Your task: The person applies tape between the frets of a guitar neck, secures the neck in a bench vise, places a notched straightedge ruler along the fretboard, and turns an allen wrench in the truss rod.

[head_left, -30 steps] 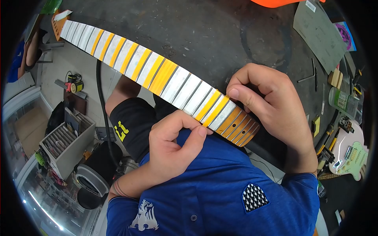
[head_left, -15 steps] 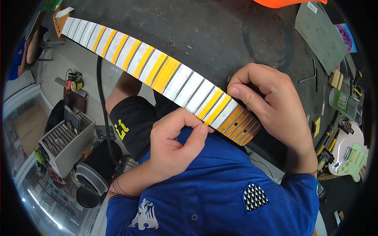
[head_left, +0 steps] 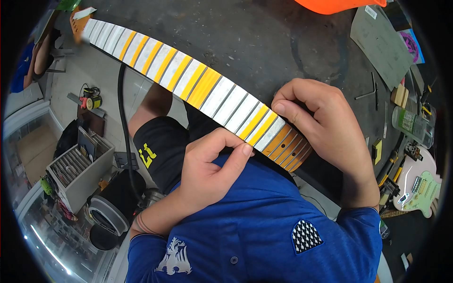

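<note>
A guitar neck (head_left: 226, 101) slants from the upper left to the middle right, its fretboard covered between the frets by white and yellow tape strips. Bare wood with black dots shows at its right end. My left hand (head_left: 207, 165) is at the lower edge, thumb and index finger pinched at the end of a yellow strip (head_left: 256, 134). Across the neck, my right hand (head_left: 321, 120) has its thumb and index finger closed at the upper edge, by the other end of that strip. What lies between the fingertips is too small to tell.
The dark worktop (head_left: 245, 42) bears a grey sheet (head_left: 384, 47), an orange object (head_left: 335, 4), a plastic bottle (head_left: 413, 125) and a pink guitar body (head_left: 415, 181). A box of files (head_left: 78, 167) stands at lower left. Another person's arm (head_left: 42, 61) shows at upper left.
The neck's far end has swung slightly right in view. Both hands remain at its two edges, with my left hand shifted slightly right and up.
</note>
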A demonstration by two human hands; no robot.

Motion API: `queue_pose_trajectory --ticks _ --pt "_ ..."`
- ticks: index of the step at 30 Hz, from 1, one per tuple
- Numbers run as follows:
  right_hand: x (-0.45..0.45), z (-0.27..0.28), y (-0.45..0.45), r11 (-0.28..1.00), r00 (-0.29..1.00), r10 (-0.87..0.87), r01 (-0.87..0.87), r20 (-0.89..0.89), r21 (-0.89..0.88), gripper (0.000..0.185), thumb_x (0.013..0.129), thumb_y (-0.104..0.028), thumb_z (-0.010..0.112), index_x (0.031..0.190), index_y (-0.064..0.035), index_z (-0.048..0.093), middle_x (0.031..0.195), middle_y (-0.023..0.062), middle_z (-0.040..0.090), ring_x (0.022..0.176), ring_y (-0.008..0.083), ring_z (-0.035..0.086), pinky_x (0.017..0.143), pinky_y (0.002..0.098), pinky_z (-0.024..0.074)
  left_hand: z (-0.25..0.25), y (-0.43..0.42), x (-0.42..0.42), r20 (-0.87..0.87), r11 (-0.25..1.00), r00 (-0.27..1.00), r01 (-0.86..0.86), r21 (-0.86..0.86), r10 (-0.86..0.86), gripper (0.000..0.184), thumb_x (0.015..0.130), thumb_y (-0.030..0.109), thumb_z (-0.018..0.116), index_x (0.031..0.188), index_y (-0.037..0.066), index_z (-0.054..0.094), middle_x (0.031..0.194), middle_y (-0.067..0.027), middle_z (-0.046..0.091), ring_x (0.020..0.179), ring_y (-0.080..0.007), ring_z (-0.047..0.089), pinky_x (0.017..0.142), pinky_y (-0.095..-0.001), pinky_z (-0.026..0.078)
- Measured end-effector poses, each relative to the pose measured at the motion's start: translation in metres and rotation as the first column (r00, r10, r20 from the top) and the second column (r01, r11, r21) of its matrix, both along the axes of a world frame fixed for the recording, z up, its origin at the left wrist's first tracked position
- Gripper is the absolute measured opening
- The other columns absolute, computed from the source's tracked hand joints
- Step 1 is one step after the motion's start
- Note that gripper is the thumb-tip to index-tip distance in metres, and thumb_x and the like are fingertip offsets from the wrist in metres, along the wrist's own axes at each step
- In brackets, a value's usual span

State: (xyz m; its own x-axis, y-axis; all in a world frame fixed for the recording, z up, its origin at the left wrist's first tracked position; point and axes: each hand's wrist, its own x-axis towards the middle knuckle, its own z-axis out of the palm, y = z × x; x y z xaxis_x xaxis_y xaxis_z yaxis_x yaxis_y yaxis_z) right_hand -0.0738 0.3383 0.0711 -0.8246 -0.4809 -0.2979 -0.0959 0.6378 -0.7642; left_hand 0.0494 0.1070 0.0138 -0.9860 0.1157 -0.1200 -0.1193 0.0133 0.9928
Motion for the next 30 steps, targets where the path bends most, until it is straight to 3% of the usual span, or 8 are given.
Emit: queue_pose_trajectory --ticks 7,8,11,15,18,19,24,30 --pt "0.002 0.01 -0.007 0.998 0.992 -0.055 0.05 0.114 0.044 0.02 0.114 -0.015 0.077 0.112 0.0049 0.082 0.09 0.0119 0.082 0.08 0.0128 0.076 0.075 0.0351 0.0607 -0.007 0.004 0.006 0.106 0.997 0.994 -0.046 0.068 0.038 0.011 0.114 0.007 0.077 0.11 -0.003 0.077 0.1 -0.0093 0.085 0.093 -0.0141 0.081 0.087 -0.0305 0.062" --pt "0.004 0.007 -0.006 0.997 0.992 -0.074 0.075 0.102 -0.001 0.025 0.112 -0.023 0.075 0.112 0.0003 0.085 0.088 0.0198 0.082 0.075 0.0326 0.081 0.074 0.0435 0.0623 -0.006 0.004 0.006 0.141 0.995 0.989 -0.052 0.087 0.039 0.011 0.114 0.007 0.077 0.11 -0.003 0.077 0.1 -0.009 0.086 0.093 -0.0138 0.08 0.086 -0.0306 0.063" --pt "0.01 0.001 -0.003 0.994 0.993 -0.101 0.103 0.064 -0.03 0.021 0.109 -0.023 0.077 0.113 -0.0025 0.083 0.09 0.0189 0.083 0.081 0.034 0.083 0.076 0.0451 0.0629 -0.006 0.004 0.008 0.205 0.996 0.978 -0.054 0.077 0.037 0.012 0.115 0.008 0.076 0.109 -0.003 0.077 0.1 -0.009 0.086 0.094 -0.0123 0.08 0.088 -0.0308 0.063" --pt "0.009 0.023 -0.012 0.983 0.998 -0.065 0.062 0.013 0.172 0.017 0.108 -0.022 0.079 0.115 -0.0071 0.074 0.093 0.0142 0.081 0.092 0.0395 0.082 0.082 0.0507 0.0626 -0.013 0.004 0.01 0.22 0.986 0.975 -0.069 0.153 0.035 0.015 0.116 0.01 0.076 0.11 -0.004 0.077 0.102 -0.0092 0.087 0.096 -0.0137 0.081 0.09 -0.0313 0.063" --pt "0.029 0.019 -0.019 0.993 0.944 -0.077 0.102 -0.32 0.062 0.018 0.108 -0.021 0.078 0.115 -0.0061 0.072 0.11 0.0168 0.081 0.102 0.0397 0.081 0.085 0.0509 0.0632 -0.024 0.002 0.01 0.071 0.986 0.997 -0.024 0.163 0.012 0.014 0.118 0.011 0.074 0.12 -0.003 0.076 0.107 -0.0077 0.085 0.092 -0.0097 0.077 0.083 -0.0272 0.061" --pt "0.036 0.023 -0.023 0.998 0.927 -0.031 0.051 -0.374 0.044 0.02 0.107 -0.024 0.08 0.114 -0.0066 0.072 0.111 0.015 0.078 0.103 0.0388 0.08 0.085 0.0512 0.0633 -0.024 0.0 0.009 0.103 0.98 0.995 -0.004 0.201 -0.017 0.014 0.118 0.01 0.073 0.12 -0.003 0.075 0.11 -0.0095 0.085 0.106 -0.0145 0.081 0.096 -0.0307 0.063" --pt "0.069 0.038 -0.038 0.932 0.755 0.279 -0.065 -0.594 0.356 0.035 0.102 -0.037 0.086 0.111 -0.0067 0.071 0.102 0.0119 0.068 0.095 0.0338 0.074 0.082 0.0478 0.0611 -0.027 0.0 0.007 0.069 0.985 0.997 0.027 0.173 -0.039 0.013 0.117 0.009 0.073 0.118 -0.004 0.074 0.11 -0.0089 0.083 0.105 -0.016 0.081 0.097 -0.0321 0.064" --pt "0.082 0.025 -0.051 0.877 0.637 0.362 0.016 -0.68 0.481 0.04 0.097 -0.041 0.089 0.1 -0.0072 0.068 0.1 0.0127 0.067 0.094 0.0315 0.072 0.079 0.0454 0.0574 -0.053 0.003 0.005 0.014 0.963 0.998 0.058 0.264 -0.064 0.01 0.114 0.004 0.071 0.117 -0.005 0.074 0.113 -0.0113 0.081 0.104 -0.0177 0.08 0.095 -0.0331 0.064"
